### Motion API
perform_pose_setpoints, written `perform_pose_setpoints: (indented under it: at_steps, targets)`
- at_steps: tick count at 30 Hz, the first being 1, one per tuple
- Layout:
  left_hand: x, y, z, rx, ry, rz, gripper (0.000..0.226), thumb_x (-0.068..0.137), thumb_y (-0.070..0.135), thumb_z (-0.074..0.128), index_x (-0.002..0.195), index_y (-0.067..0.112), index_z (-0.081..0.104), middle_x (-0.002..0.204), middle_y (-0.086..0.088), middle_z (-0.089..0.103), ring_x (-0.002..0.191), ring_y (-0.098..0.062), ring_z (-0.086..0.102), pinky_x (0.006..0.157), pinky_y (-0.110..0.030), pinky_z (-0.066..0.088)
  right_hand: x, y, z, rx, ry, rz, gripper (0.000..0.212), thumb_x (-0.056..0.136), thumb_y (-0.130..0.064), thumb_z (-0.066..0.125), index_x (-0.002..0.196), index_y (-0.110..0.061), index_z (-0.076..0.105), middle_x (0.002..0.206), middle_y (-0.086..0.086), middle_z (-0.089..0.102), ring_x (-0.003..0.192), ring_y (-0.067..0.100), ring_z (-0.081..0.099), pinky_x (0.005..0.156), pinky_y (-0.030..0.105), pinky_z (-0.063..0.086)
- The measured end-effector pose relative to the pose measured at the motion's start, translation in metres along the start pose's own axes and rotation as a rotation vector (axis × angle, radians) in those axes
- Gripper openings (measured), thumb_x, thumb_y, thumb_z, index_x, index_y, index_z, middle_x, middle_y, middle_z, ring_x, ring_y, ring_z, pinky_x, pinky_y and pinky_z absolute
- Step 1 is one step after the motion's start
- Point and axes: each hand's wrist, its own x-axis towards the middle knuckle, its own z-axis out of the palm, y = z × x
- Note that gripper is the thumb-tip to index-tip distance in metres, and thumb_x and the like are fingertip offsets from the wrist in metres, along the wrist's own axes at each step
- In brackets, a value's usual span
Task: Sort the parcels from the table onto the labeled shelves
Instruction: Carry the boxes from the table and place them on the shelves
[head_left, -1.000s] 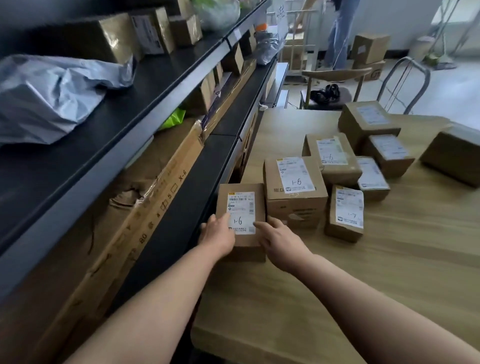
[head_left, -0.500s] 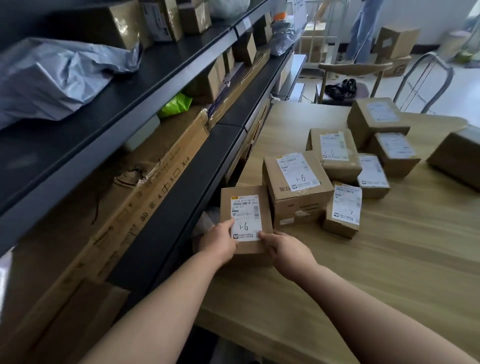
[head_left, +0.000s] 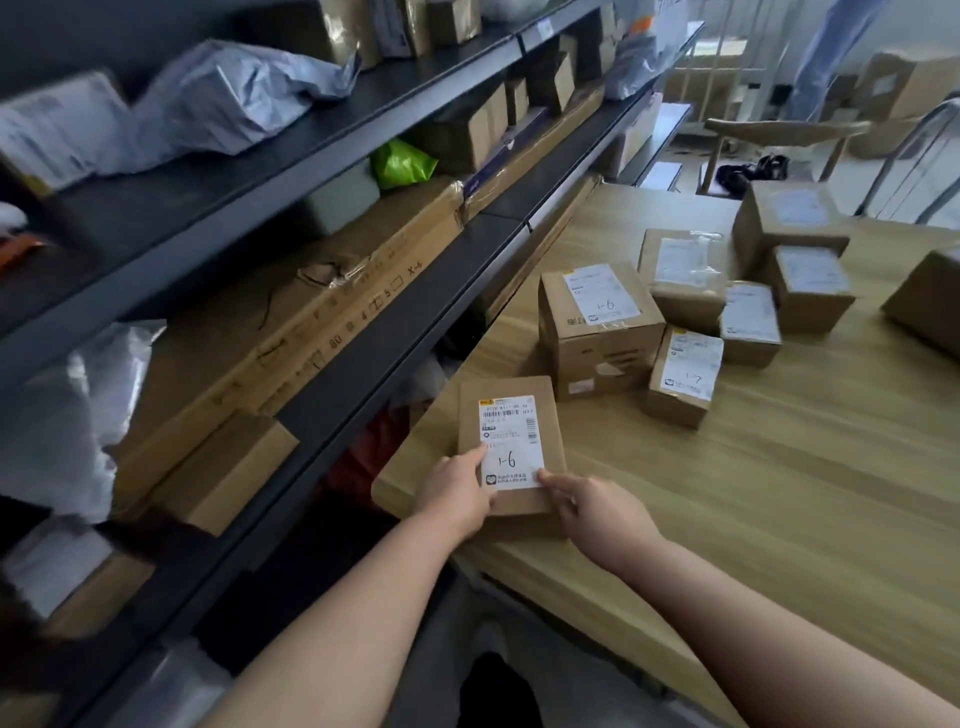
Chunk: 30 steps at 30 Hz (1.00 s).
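Parcel (head view): flat brown cardboard parcel (head_left: 511, 447) over the near left corner of the counter (head_left: 779, 519), just beside the dark shelves (head_left: 332, 395); whether it rests on the wood or is raised off it cannot be told
Left hand: left hand (head_left: 457, 493) clamped on the parcel's near left corner; thumb lying at the edge of the label (head_left: 511, 441)
Right hand: right hand (head_left: 597, 514) clamped on the near right corner; thumb tip touching the label's lower corner
Reason for the hold: top face turned up toward the camera and both thumbs kept clear of the writing, probably so the code can be read and matched to a shelf; a grip at two corners likely keeps so thin a box level
Look: shallow, rectangular, edges crisp; white label with a barcode above and "1-6" handwritten below
Neighbours: larger box (head_left: 597, 332), also marked 1-6, just behind the parcel; small box (head_left: 680, 376) marked 1-7 to its right; more parcels toward the far edge
Judgement: parcel picked out, shelving not yet done
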Motion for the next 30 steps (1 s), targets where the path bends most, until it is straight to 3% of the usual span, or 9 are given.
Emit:
perform_pose_setpoints:
  at_steps: [10, 12, 15, 19, 24, 30]
  targets:
    - [-0.040, -0.006, 0.010, -0.081, -0.027, -0.040, 0.074, 0.086, 0.023, 0.068, 0.149, 0.038, 0.031, 0.141, 0.001, 0.050, 0.124, -0.020, 0.050, 0.102, -0.036, 0.044, -0.029, 0.002, -0.007, -0.020, -0.071, -0.046, 0.037, 0.098, -0.034, 0.038, 0.130, -0.043, 0.053, 0.114, 0.000, 0.065, 0.095, 0.020, 0.060, 0.071, 0.028, 0.043]
    - [-0.037, -0.006, 0.006, -0.109, -0.049, -0.045, 0.083, 0.086, 0.023, 0.069, 0.151, 0.040, 0.021, 0.141, 0.000, 0.050, 0.124, -0.021, 0.050, 0.101, -0.032, 0.043, -0.022, -0.001, -0.012, -0.042, -0.057, -0.048, 0.037, 0.097, -0.032, 0.040, 0.131, -0.039, 0.053, 0.124, 0.000, 0.062, 0.105, 0.020, 0.059, 0.078, 0.029, 0.044]
    - [-0.028, -0.004, 0.000, -0.131, -0.087, -0.077, 0.093, 0.088, 0.027, 0.067, 0.152, 0.043, 0.001, 0.143, -0.002, 0.047, 0.125, -0.024, 0.050, 0.099, -0.036, 0.043, -0.010, -0.007, -0.016, -0.027, -0.042, -0.014, 0.047, 0.096, -0.029, 0.043, 0.142, -0.035, 0.039, 0.146, 0.001, 0.045, 0.132, 0.017, 0.042, 0.093, 0.030, 0.042]
    - [-0.011, -0.004, -0.004, -0.156, -0.138, -0.084, 0.097, 0.090, 0.027, 0.065, 0.153, 0.037, -0.009, 0.142, -0.004, 0.049, 0.124, -0.025, 0.051, 0.101, -0.038, 0.042, 0.004, -0.014, -0.013, 0.080, -0.119, 0.089, 0.067, 0.095, -0.037, 0.050, 0.152, -0.033, 0.015, 0.158, 0.003, 0.022, 0.140, 0.020, 0.030, 0.105, 0.033, 0.034]
    - [0.001, -0.014, 0.004, -0.316, -0.223, -0.099, 0.098, 0.092, 0.022, 0.063, 0.150, 0.044, -0.014, 0.137, -0.002, 0.052, 0.115, -0.021, 0.056, 0.101, -0.041, 0.046, 0.006, -0.018, 0.005, 0.342, -0.172, 0.235, 0.072, 0.096, -0.035, 0.050, 0.150, -0.041, 0.003, 0.152, -0.001, 0.035, 0.127, 0.020, 0.046, 0.097, 0.033, 0.039]
    - [0.010, -0.022, 0.008, -0.296, -0.233, -0.053, 0.098, 0.091, 0.029, 0.064, 0.147, 0.049, -0.014, 0.140, -0.001, 0.050, 0.118, -0.022, 0.054, 0.100, -0.037, 0.043, 0.011, -0.012, 0.007, 0.363, -0.177, 0.267, 0.074, 0.095, -0.030, 0.054, 0.150, -0.041, 0.006, 0.153, -0.006, 0.032, 0.132, 0.019, 0.042, 0.099, 0.029, 0.034]
